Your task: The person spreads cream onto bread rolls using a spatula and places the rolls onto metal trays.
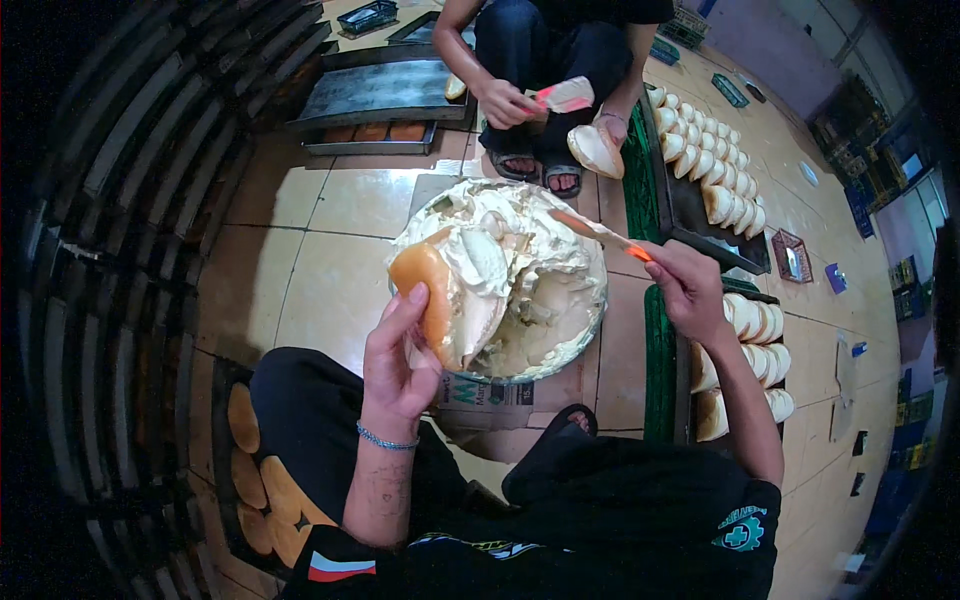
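Observation:
My left hand [400, 350] grips a split bun [424, 285], its brown crust toward my palm and cream spread over its cut face. It is held over the left side of a big round bowl [540, 372] heaped with pale cream [480, 205]. With my right hand [688, 290] I grip the orange handle of a spatula [600, 232]. Its blade rests in the cream at the bowl's right side, and cream hides part of it.
Across the bowl squats a co-worker [550, 60] with a spatula [566, 95] and a bun [596, 150]. Trays of filled buns [705, 160] stand on the right. Plain buns [265, 490] lie at my left, beside dark stacked racks [120, 250]. Metal trays [375, 90] sit at the back left.

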Demonstrator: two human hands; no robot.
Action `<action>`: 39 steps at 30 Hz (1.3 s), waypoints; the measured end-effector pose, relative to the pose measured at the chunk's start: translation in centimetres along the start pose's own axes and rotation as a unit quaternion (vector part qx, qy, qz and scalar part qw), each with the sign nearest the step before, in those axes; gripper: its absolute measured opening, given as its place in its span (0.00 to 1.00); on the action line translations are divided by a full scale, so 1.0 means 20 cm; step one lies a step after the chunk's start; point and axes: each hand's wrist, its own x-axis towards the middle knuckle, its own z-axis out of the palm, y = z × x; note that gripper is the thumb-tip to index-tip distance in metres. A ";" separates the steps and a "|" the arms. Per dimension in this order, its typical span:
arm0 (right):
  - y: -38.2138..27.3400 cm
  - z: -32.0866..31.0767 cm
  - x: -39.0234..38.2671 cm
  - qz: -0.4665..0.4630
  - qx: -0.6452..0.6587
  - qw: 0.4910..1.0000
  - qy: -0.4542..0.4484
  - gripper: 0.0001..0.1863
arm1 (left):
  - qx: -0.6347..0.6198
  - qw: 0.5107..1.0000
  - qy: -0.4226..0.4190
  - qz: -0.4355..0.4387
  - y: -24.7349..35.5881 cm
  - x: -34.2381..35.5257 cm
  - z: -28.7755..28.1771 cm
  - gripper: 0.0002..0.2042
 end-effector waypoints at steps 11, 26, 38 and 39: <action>-0.28 -0.05 0.19 -0.134 -0.110 0.979 -0.106 0.17 | 0.088 0.996 0.019 -0.011 -0.04 0.02 0.05 0.22; -0.47 0.19 -0.10 -0.147 -0.088 0.970 -0.172 0.25 | -0.020 0.982 0.159 0.098 -0.04 0.09 -0.11 0.19; -0.08 0.25 0.18 0.067 0.183 0.980 -0.040 0.11 | -0.065 0.997 0.029 -0.023 -0.05 0.06 -0.03 0.23; -0.09 0.24 0.18 0.065 0.184 0.980 -0.038 0.11 | -0.062 0.997 0.025 -0.028 -0.05 0.06 -0.03 0.23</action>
